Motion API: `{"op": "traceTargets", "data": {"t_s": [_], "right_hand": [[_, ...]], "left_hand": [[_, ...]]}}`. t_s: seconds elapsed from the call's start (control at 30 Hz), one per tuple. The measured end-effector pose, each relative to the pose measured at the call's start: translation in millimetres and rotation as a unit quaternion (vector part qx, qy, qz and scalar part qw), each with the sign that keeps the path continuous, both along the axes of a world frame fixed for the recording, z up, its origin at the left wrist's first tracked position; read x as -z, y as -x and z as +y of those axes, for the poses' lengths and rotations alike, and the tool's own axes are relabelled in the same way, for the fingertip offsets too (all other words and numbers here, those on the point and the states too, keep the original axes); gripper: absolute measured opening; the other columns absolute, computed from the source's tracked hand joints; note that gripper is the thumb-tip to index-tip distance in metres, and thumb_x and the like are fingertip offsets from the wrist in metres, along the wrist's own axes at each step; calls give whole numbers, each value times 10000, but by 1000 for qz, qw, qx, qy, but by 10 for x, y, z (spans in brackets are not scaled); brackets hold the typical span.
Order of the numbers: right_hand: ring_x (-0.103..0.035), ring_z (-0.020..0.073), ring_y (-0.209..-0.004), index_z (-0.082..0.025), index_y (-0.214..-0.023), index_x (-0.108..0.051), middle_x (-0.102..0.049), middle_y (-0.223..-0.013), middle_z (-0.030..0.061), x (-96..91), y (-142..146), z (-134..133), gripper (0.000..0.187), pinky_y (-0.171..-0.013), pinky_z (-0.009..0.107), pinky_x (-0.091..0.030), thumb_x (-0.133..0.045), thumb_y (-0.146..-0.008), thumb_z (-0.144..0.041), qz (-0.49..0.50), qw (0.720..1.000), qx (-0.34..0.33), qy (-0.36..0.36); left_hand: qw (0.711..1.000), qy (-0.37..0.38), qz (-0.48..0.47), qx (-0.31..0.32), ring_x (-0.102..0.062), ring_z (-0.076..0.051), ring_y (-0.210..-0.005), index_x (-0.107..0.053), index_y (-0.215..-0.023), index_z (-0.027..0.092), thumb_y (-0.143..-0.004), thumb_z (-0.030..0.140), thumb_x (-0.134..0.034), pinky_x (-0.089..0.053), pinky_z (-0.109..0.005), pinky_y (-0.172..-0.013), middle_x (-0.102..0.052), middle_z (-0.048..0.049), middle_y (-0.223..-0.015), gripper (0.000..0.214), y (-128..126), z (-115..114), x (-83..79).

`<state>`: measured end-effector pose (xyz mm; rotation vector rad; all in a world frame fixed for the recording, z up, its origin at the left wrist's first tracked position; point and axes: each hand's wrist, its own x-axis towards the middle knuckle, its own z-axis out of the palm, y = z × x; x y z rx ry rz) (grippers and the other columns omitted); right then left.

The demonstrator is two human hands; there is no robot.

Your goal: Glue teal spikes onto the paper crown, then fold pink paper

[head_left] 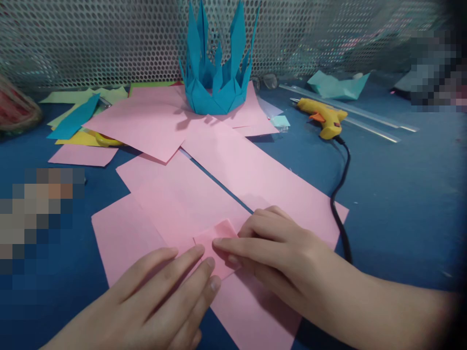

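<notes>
A small folded piece of pink paper (223, 231) lies on top of larger pink sheets in front of me. My left hand (171, 287) rests on its left edge, fingers stretched out and lying flat. From the right, my right hand (280, 248) holds the folded paper, with the index finger pressed on its top and the thumb close by at the right edge. The other fingers of that hand are bent, and their tips are partly hidden. Beneath both hands spread several pink sheets (146, 223), overlapping at angles.
A blue folded-paper crown shape (219, 99) stands on pink sheets at the back. To the right lie a yellow glue gun (324, 114) with a black cord (339, 204) and clear glue sticks (379, 116). Coloured paper scraps (73, 119) sit back left, before a perforated metal panel (109, 43).
</notes>
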<state>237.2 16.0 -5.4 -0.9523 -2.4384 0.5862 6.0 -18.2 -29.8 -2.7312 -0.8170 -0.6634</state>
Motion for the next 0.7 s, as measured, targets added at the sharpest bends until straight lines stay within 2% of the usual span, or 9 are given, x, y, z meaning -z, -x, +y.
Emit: {"op": "traceTargets", "data": {"t_s": [0.37, 0.53, 0.7], "right_hand": [[-581, 153, -738, -186, -1085, -713, -643, -805, 39, 31, 13, -3, 257, -701, 290, -493, -496, -961, -128, -19, 1000, 6, 5], [-559, 167, -743, -151, -1015, -709, -636, -804, 45, 50, -1, -32, 210, -708, 304, -488, -512, -952, -117, -15, 1000, -1, -15], [-551, 164, -754, -163, -1101, -688, -636, -824, 46, 73, 17, -56, 248, -710, 305, -502, -487, -964, -117, -18, 1000, 7, -16]], "left_hand": [[1000, 11, 13, 3, -578, -146, -1153, -699, -1067, 201, -1002, 218, -395, -282, -281, -1141, -727, 2, -1140, 311, 0, -11, -25], [1000, 11, 7, 1, -565, -151, -1171, -689, -1060, 189, -1007, 202, -376, -281, -279, -1146, -725, -3, -1134, 318, -8, -22, -2], [999, 38, -7, -4, -578, -148, -1178, -688, -1088, 191, -1004, 212, -398, -306, -270, -1130, -724, -14, -1150, 303, 11, -43, 9]]}}
